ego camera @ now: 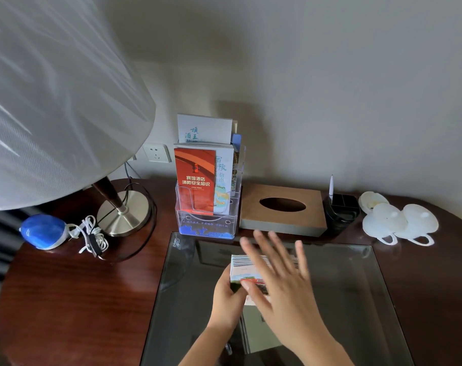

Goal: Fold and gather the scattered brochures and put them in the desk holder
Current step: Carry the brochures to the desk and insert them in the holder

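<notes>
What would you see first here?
Probably the huge white lampshade filling the upper left, then the bright red brochure standing in the clear holder at the back of the desk. In front, the left hand holds a colourful brochure while the open right hand is blurred over it.

- Hotel room: a clear acrylic desk holder (206, 225) at twelve o'clock shows a red hotel fire-safety leaflet (195, 187).
- Ten o'clock: white-shaded table lamp (53, 101); one o'clock: brown wooden tissue box (253, 207).
</notes>
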A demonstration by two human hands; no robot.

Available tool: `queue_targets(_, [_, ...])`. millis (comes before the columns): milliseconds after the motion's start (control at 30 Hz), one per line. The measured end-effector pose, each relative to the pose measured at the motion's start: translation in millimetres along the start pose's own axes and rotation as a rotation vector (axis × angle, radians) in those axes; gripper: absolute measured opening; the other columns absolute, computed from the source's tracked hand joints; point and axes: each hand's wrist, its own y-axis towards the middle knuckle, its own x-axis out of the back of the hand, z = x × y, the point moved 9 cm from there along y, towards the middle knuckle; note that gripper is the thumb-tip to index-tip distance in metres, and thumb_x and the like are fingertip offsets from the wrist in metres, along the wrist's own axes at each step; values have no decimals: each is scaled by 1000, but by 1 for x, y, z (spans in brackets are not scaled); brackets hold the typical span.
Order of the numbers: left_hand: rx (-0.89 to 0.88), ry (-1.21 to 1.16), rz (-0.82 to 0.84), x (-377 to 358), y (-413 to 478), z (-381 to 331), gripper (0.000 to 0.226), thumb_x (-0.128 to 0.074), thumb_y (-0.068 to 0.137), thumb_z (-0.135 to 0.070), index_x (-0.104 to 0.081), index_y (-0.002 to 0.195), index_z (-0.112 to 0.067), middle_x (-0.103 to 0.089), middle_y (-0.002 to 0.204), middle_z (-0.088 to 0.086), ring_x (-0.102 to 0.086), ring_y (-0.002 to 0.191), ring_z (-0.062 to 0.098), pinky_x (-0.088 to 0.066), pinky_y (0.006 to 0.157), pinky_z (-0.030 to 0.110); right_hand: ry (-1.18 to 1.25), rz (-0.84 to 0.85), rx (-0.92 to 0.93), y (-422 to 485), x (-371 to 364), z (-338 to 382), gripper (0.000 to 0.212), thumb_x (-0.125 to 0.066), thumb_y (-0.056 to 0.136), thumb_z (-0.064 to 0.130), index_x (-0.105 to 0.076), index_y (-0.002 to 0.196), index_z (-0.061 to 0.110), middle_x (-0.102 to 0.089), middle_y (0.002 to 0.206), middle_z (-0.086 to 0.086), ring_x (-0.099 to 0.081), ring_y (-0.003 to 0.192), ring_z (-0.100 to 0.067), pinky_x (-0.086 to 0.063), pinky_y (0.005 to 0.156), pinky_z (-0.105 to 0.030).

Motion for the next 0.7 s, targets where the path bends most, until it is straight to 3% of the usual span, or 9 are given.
queue_targets(67, [47, -4, -12, 0, 1, 5, 55, -50, 73, 11, -68, 99, -34, -74, 101, -8, -68, 96, 7, -52, 76, 15, 293, -191, -176, -9, 10, -36, 56, -38, 93, 42, -23, 147, 41, -22, 157, 17, -17, 147, -6, -4, 120, -46])
queue_targets(133, [85, -7, -2, -1, 0, 8, 61, -45, 74, 13, -67, 98, -38, -73, 102, -10, -66, 97, 4, -53, 76, 15, 866, -370, -479, -32, -3, -85, 57, -41, 86, 25, -35, 140, 40, -33, 152, 19, -25, 142, -1, -14, 119, -41])
queue_targets(200, [103, -21, -5, -1, 1, 11, 62, -42, 75, 16, -68, 97, -37, -73, 101, -10, -67, 96, 5, -53, 73, 15, 1231, -305, -677, -44, -43, -101, 65, -45, 80, 4, -40, 134, 39, -40, 148, 13, -34, 137, -1, -29, 109, -21])
queue_targets(233, [105, -25, -6, -1, 1, 11, 63, -41, 75, 17, -68, 97, -36, -73, 101, -9, -67, 96, 6, -53, 72, 15, 1237, -188, -695, -46, -64, -97, 67, -45, 83, -7, -41, 133, 38, -44, 144, 9, -39, 134, -2, -36, 100, -14])
queue_targets(300, [96, -25, 0, -4, 3, 11, 65, -38, 75, 18, -68, 98, -35, -73, 101, -7, -67, 96, 7, -53, 73, 17, 1173, 0, -710, -49, -95, -87, 59, -44, 90, -12, -44, 128, 34, -55, 128, 9, -48, 125, -8, -43, 86, -16])
queue_targets(400, [85, -44, -32, 1, 4, 11, 63, -38, 77, 19, -66, 103, -31, -73, 103, -7, -67, 98, 8, -55, 76, 22, 1116, 59, -684, -46, -110, -81, 48, -47, 95, 0, -38, 135, 25, -57, 119, 13, -52, 115, -2, -43, 88, -15])
queue_targets(500, [71, -22, -82, 16, 7, 11, 59, -39, 80, 18, -65, 104, -29, -73, 102, -7, -67, 99, 9, -54, 82, 27, 1049, 125, -642, -42, -115, -69, 45, -46, 97, 9, -33, 135, 29, -54, 122, 18, -49, 117, 2, -40, 94, -9])
queue_targets(600, [94, 25, -61, 21, 8, 15, 61, -36, 81, 19, -64, 104, -30, -72, 99, -9, -66, 99, 11, -54, 78, 22, 942, 179, -633, -46, -121, -65, 45, -46, 98, 16, -31, 140, 19, -53, 125, 13, -49, 117, -4, -37, 104, -23])
queue_targets(700, [48, 198, 64, 20, 7, 6, 57, -38, 85, 14, -59, 111, -32, -69, 108, -8, -60, 111, 14, -53, 89, 28, 746, 269, -611, -43, -122, -73, 45, -47, 97, 26, -34, 139, 16, -55, 127, 5, -52, 106, -4, -43, 85, -10])
